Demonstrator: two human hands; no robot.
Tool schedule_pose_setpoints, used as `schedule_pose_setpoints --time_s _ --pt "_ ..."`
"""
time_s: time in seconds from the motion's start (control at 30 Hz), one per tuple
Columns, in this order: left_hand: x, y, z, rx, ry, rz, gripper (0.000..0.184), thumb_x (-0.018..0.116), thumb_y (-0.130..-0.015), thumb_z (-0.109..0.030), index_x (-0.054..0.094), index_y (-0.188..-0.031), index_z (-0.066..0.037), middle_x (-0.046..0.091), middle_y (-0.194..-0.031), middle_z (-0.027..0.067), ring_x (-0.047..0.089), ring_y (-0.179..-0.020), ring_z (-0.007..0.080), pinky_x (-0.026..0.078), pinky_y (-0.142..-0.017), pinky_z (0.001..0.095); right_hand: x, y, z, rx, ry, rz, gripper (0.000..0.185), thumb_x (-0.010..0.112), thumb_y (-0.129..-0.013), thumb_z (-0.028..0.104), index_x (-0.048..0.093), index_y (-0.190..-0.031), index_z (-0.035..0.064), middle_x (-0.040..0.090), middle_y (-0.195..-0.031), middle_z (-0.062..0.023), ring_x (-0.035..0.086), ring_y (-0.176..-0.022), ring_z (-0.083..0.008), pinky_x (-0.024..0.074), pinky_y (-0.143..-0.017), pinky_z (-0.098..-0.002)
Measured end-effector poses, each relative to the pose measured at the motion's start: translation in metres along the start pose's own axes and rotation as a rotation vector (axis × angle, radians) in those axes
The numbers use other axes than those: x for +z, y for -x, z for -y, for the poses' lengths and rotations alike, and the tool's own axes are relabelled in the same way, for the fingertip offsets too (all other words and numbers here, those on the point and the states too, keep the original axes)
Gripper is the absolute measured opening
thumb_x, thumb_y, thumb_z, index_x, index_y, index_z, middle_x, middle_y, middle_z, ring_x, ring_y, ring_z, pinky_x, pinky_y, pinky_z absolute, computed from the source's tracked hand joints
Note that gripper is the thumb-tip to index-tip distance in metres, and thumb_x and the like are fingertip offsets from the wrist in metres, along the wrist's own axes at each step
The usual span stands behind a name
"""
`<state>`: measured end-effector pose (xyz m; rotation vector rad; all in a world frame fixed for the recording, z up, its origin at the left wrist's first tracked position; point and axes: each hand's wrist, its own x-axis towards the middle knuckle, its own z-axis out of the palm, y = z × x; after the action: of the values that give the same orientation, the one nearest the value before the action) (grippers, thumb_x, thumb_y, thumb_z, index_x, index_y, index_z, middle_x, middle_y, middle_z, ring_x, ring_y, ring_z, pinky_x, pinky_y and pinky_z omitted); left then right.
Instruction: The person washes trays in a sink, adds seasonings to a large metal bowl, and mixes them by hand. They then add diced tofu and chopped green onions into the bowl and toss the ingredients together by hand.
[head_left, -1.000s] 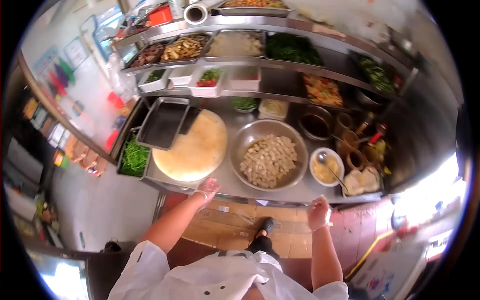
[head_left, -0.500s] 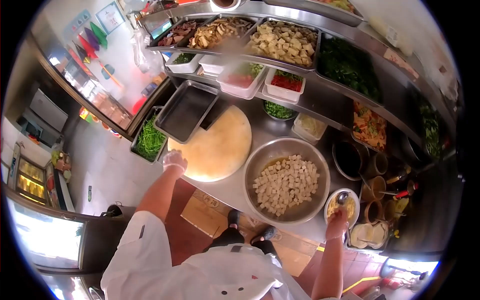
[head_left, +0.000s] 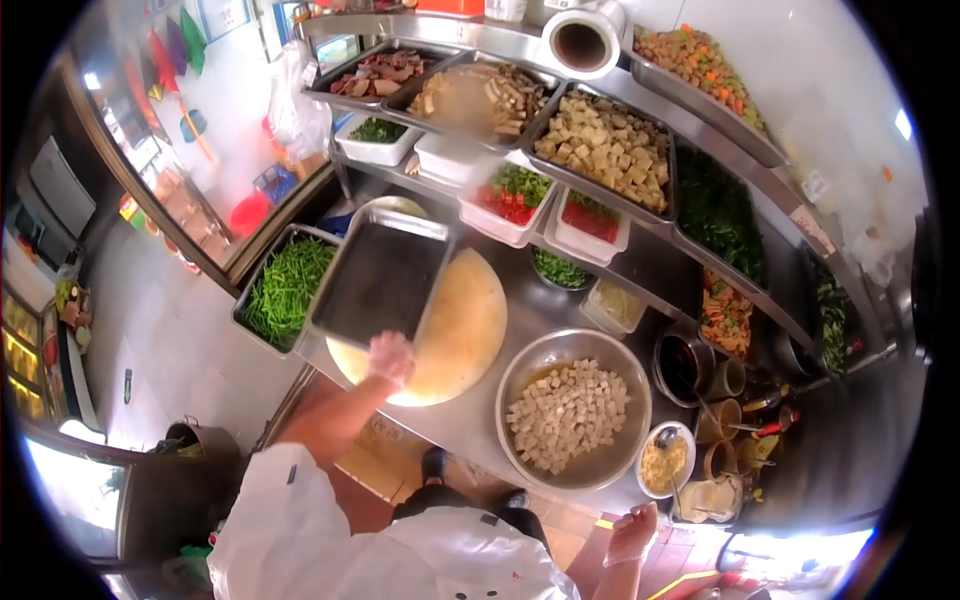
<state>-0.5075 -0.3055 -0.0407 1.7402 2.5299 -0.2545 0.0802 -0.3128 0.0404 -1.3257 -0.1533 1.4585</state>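
Observation:
My left hand (head_left: 391,360), in a clear plastic glove, grips the near edge of a dark metal tray (head_left: 382,280). That tray lies over part of a round, pale chopping board (head_left: 468,330). My right hand (head_left: 632,533), also gloved, is closed in the air just in front of the counter; whatever its fingers may hold is hidden. Near it stands a white bowl (head_left: 648,488) of chopped yellowish food, with a spoon (head_left: 667,437) in it. A large steel basin (head_left: 508,440) holding pale cubes (head_left: 568,415) sits between the board and the bowl.
Left of the board is a tray of cut green vegetables (head_left: 290,285). Above the counter, shelves carry trays of sliced meat (head_left: 380,75), tofu-like cubes (head_left: 605,145) and dark greens (head_left: 720,210). Sauce pots (head_left: 718,420) and a dark liquid (head_left: 682,362) stand at right.
My left hand has moved onto the tray's near edge, and the tray has come nearer over the board. My right hand has left the white bowl and drawn back toward me. The view has shifted.

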Motion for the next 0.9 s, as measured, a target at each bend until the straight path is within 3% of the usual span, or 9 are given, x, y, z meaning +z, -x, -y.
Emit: schedule_pose_setpoints --time_s 0.3,0.37,0.43,0.5,0.57,0.6,0.67,0.77,0.9 --pt "-0.004 0.090 -0.046 0.256 0.096 -0.167 0.020 0.064 -0.082 -0.027 0.068 -0.092 -0.011 0.063 -0.104 0.0068 0.053 -0.110 0.0291 0.041 -0.094 0.0452 -0.030 -0.129 0.006 -0.128 0.229 0.150 0.016 0.062 -0.093 0.024 0.056 -0.080 0.0180 0.052 -0.072 0.0062 0.047 -0.057 -0.0036 0.0405 -0.047 -0.0132" --pt "0.000 0.098 -0.039 0.358 0.092 -0.094 0.020 0.063 -0.083 -0.027 0.068 -0.094 -0.011 0.063 -0.104 0.0068 0.053 -0.110 0.0291 0.041 -0.095 0.0450 0.028 -0.087 0.037 -0.016 0.139 0.146 0.015 0.063 -0.093 0.024 0.057 -0.080 0.0180 0.052 -0.072 0.0060 0.047 -0.058 -0.0039 0.0406 -0.047 -0.0132" --pt "-0.007 0.105 -0.044 0.376 0.036 0.063 0.027 0.065 -0.084 -0.031 0.067 -0.100 -0.009 0.062 -0.110 0.0084 0.051 -0.114 0.0294 0.040 -0.099 0.0445 -0.044 -0.213 0.008 -0.189 0.326 0.209 0.010 0.065 -0.091 0.022 0.060 -0.084 0.0168 0.054 -0.073 0.0048 0.050 -0.061 -0.0043 0.0412 -0.048 -0.0146" --pt "-0.018 0.117 -0.063 0.248 0.070 -0.035 0.036 0.065 -0.085 -0.034 0.064 -0.109 -0.007 0.060 -0.116 0.0107 0.050 -0.117 0.0303 0.039 -0.101 0.0455 -0.067 -0.243 -0.015 -0.548 0.684 0.206 0.010 0.065 -0.091 0.024 0.062 -0.087 0.0146 0.057 -0.075 0.0025 0.052 -0.062 -0.0070 0.0421 -0.048 -0.0189" --pt "-0.032 0.123 -0.088 0.172 0.195 -0.088 0.055 0.066 -0.086 -0.042 0.055 -0.124 -0.004 0.055 -0.126 0.0153 0.047 -0.122 0.0337 0.036 -0.105 0.0483 -0.028 -0.213 -0.008 -0.456 0.710 0.176 0.016 0.063 -0.092 0.027 0.063 -0.089 0.0114 0.059 -0.077 -0.0003 0.052 -0.062 -0.0099 0.0426 -0.050 -0.0229" --pt "-0.046 0.126 -0.108 0.120 0.243 -0.138 0.058 0.068 -0.085 -0.041 0.053 -0.126 -0.002 0.053 -0.128 0.0176 0.046 -0.123 0.0365 0.035 -0.106 0.0499 0.002 -0.183 0.017 -0.086 0.432 0.186 0.019 0.061 -0.092 0.028 0.063 -0.090 0.0096 0.060 -0.078 -0.0018 0.052 -0.061 -0.0111 0.0425 -0.051 -0.0244" --pt "-0.058 0.119 -0.137 0.179 0.375 -0.253 0.059 0.071 -0.084 -0.038 0.052 -0.126 -0.001 0.054 -0.126 0.0204 0.046 -0.122 0.0399 0.037 -0.104 0.0497 -0.008 -0.209 0.001 -0.101 0.621 0.177 0.032 0.057 -0.094 0.039 0.064 -0.099 0.0087 0.065 -0.086 -0.0064 0.061 -0.071 -0.0197 0.0497 -0.062 -0.0316" --pt "-0.044 0.076 -0.161 0.214 0.533 -0.395 0.054 0.072 -0.085 -0.028 0.048 -0.126 -0.001 0.055 -0.117 0.0237 0.055 -0.104 0.0430 0.046 -0.090 0.0512 0.017 -0.189 0.008 -0.469 1.230 0.091 0.033 0.058 -0.095 0.038 0.062 -0.108 0.0069 0.066 -0.091 -0.0131 0.063 -0.084 -0.0284 0.0505 -0.077 -0.0420" --pt "-0.033 -0.011 -0.185 0.212 0.599 -0.227 0.047 0.062 -0.092 -0.034 0.051 -0.124 -0.001 0.058 -0.111 0.0242 0.060 -0.094 0.0434 0.048 -0.085 0.0483 0.028 -0.185 -0.009 -0.569 1.124 -0.067 0.038 0.053 -0.098 0.043 0.060 -0.105 0.0060 0.066 -0.100 -0.0173 0.063 -0.091 -0.0370 0.0488 -0.082 -0.0448"
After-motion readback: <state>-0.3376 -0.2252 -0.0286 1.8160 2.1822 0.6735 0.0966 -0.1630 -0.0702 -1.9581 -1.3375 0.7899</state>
